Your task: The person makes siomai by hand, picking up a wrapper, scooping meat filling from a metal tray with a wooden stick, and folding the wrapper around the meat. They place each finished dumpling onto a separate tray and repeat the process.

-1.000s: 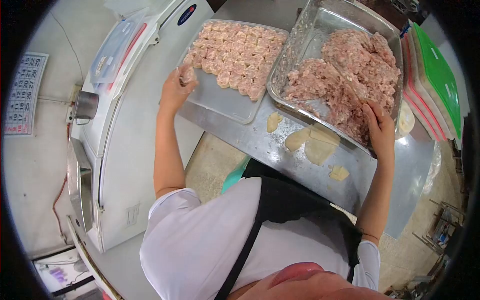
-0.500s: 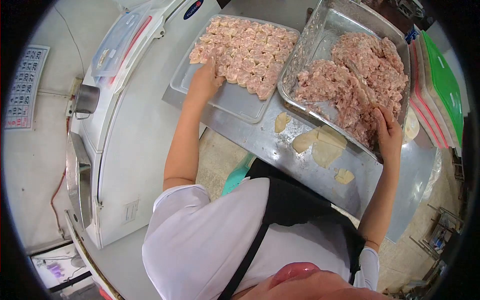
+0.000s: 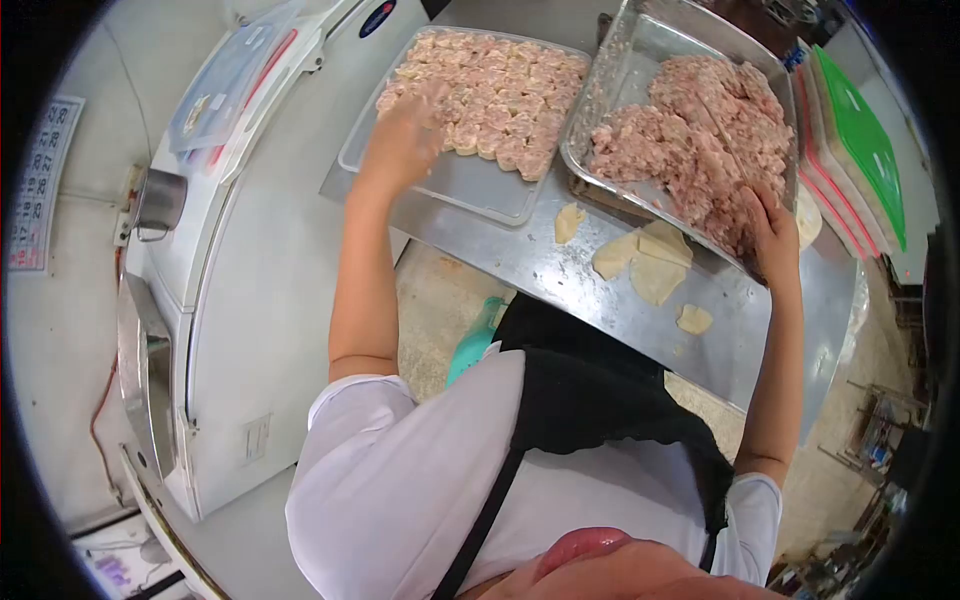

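Well, starting at ten o'clock from your chest, the white freezer [image 3: 280, 260] stands beside you, with a metal pot [image 3: 160, 200] at its far side. At eleven, your left hand [image 3: 405, 135] hangs over the left part of the clear tray [image 3: 470, 192], at the near edge of the filled pieces [image 3: 510, 100]. Your fingers there are blurred, so I cannot tell whether they are spread or pinching anything. The pieces sit packed in rows, covering the far part of the tray; a bare strip runs along its near side.

A second ago those fingers cupped one piece out by the tray's left rim; half a second ago they reached down at the near-left end of the block. Now they are a blur over that end, which suggests the piece has joined the row and the block has grown by one, though your hand hides the spot.

At half past twelve, loose dough sheets [image 3: 660, 278] lie on the metal table [image 3: 590, 300], between you and the deep metal pan [image 3: 640, 68]. The pan holds a heap of minced meat [image 3: 720, 120] with a thin tool [image 3: 713, 118] sunk in it. Near half past one, your right hand [image 3: 775, 238] has stayed at the pan's near right corner, its fingers apparently closed on that tool. Beyond it leans a green lid [image 3: 862, 125].
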Available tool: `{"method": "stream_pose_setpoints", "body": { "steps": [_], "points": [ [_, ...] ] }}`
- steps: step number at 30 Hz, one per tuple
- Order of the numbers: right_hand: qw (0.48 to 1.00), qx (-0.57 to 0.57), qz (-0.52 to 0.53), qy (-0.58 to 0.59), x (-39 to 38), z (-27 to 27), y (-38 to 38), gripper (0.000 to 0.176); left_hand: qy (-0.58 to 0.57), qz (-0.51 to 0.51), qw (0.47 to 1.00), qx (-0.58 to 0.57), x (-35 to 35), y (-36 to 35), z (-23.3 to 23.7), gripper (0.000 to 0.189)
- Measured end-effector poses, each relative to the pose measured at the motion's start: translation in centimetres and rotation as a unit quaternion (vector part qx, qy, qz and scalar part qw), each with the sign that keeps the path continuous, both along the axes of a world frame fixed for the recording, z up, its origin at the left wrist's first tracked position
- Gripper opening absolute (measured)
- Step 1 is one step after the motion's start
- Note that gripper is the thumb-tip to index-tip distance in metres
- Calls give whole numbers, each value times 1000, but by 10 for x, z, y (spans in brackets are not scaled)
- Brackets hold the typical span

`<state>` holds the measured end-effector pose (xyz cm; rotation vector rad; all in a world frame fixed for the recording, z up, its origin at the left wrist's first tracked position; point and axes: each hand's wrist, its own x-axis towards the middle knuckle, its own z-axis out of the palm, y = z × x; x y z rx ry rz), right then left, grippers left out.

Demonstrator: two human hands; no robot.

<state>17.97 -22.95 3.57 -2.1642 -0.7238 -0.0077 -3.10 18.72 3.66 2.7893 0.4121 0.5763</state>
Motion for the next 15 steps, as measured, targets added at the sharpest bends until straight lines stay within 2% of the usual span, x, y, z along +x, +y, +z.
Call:
{"method": "stream_pose_setpoints", "body": {
  "steps": [1,2,3,4,5,6,7,8,9,10,11,13,14,15],
  "points": [
    [1000,-15,-6,21,-4,6,-3,32,-7,-21,996,-89,6,-1,21,58],
    [990,-75,-30,111,-11,26,-4,32,-11,-44,983,-177,13,-2,39,62],
    [990,-78,-43,112,-16,30,-5,32,-9,-56,982,-181,23,-1,55,62],
    [997,-58,-7,50,-19,34,-7,32,-22,-145,938,-313,37,2,69,60],
    [999,-39,29,-13,-21,38,-8,31,-33,-230,870,-436,50,7,74,59],
    [992,-81,39,-91,-22,46,-9,28,-29,-241,865,-439,67,15,69,59],
    [992,-85,26,-91,-19,52,-15,28,-95,-105,982,-128,84,19,64,54],
    [974,-164,55,-145,-14,60,-22,27,-154,47,967,197,99,22,55,49],
    [946,-241,86,-198,-12,70,-29,26,-158,39,968,193,101,5,55,49],
    [928,-321,55,-182,-18,87,-31,26,-211,-74,974,-17,95,-22,55,40],
    [928,-324,48,-180,-16,99,-36,26,-246,-181,925,-227,85,-51,54,32],
    [875,-462,17,-143,-7,111,-41,29,-123,-210,929,-280,60,-119,42,25],
    [864,-448,30,-226,-2,103,-44,27,-56,-275,920,-273,50,-145,37,22],
    [863,-452,30,-223,1,82,-42,27,11,-337,904,-264,46,-167,31,20]
  ]
}}
